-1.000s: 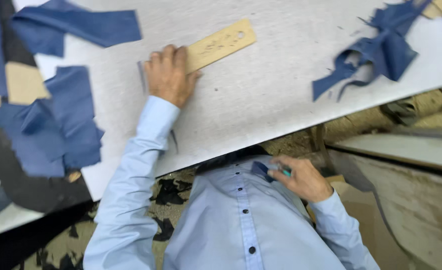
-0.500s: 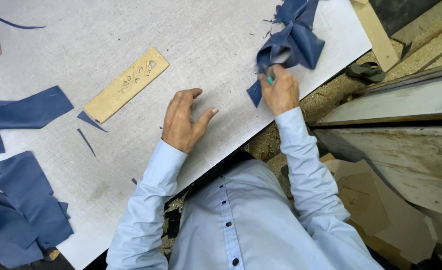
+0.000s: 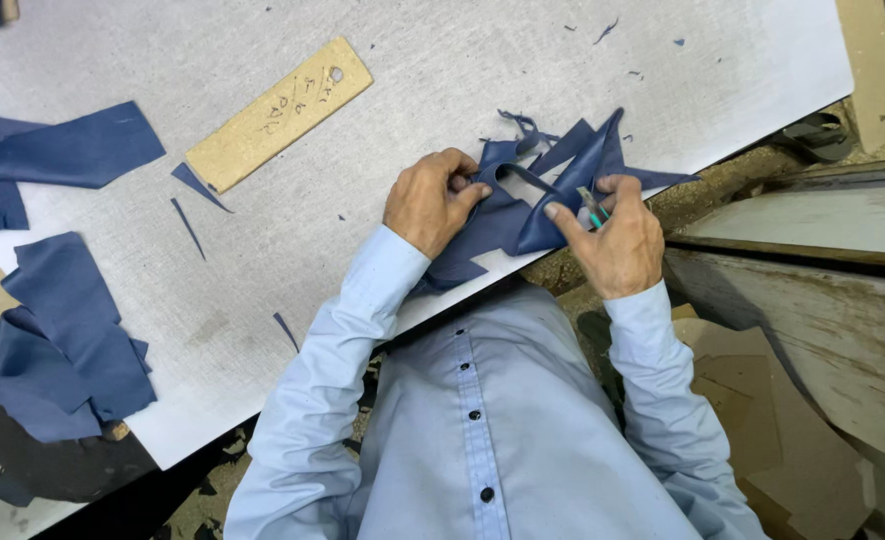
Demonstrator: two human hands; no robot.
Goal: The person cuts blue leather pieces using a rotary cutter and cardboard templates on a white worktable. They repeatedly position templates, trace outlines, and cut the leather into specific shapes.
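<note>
A crumpled, irregular piece of dark blue leather [image 3: 542, 205] lies at the near edge of the grey table [image 3: 462, 90], partly hanging over it. My left hand [image 3: 427, 200] grips its left part with curled fingers. My right hand [image 3: 612, 240] pinches the right part of the leather and also holds a small green-handled tool [image 3: 592, 207] between the fingers. A tan cardboard pattern strip [image 3: 277, 113] with a hole at one end lies flat on the table, to the upper left of my left hand.
Flat blue leather pieces lie at the left: one strip [image 3: 57, 155] and a stack [image 3: 57, 335] at the table's left edge. Thin blue slivers [image 3: 197, 185] are scattered near the pattern. Cardboard sheets [image 3: 762, 400] lie on the floor at right.
The blue leather piece has been dragged from the table's far right corner to the near edge. My left hand left the bare table and took hold of the leather.
</note>
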